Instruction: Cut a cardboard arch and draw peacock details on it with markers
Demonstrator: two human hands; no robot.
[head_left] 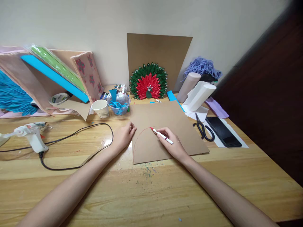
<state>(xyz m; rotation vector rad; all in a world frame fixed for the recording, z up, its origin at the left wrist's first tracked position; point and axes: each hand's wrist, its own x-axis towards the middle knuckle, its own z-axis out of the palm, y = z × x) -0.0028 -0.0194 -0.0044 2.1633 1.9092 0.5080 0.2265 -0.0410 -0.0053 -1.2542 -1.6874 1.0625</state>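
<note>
A brown cardboard sheet lies flat on the wooden table. My right hand holds a white marker with a red tip, the tip touching the sheet at the top of a thin red curved line. My left hand rests at the sheet's left edge, its fingertips pressing on the cardboard. Behind the sheet, a red and green peacock craft leans on an upright cardboard board against the wall.
A white glue gun with a black cord lies at left. A paper cup and a plastic bowl of blue scraps stand behind. Black scissors, a phone, paper rolls and purple yarn sit at right.
</note>
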